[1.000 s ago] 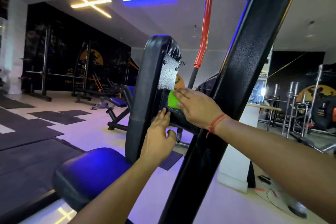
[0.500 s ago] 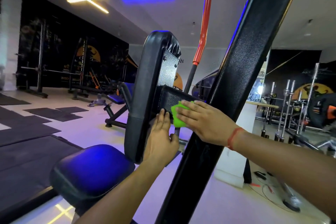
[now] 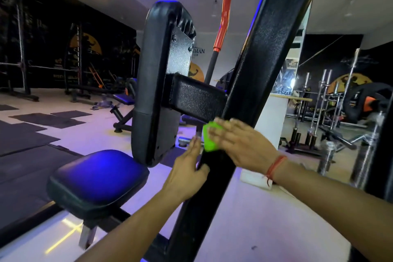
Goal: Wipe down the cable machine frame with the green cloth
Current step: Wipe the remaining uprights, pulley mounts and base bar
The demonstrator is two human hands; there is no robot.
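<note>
Right hand (image 3: 240, 144) flat, fingers straight, pressing green cloth (image 3: 209, 138) against slanted black frame (image 3: 261, 66) just below crossbar (image 3: 197, 98). Left hand (image 3: 187, 172) — thumb hooked on frame edge, grip loose. Textured black paint; pale glossy floor (image 3: 244, 219), dark mats (image 3: 25, 136).

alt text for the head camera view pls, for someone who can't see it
A person's right hand presses a green cloth flat against the slanted black frame beam of a gym machine, just below its crossbar. The left hand rests on the beam's edge beside the cloth, with the black backrest and seat to the left.
</note>
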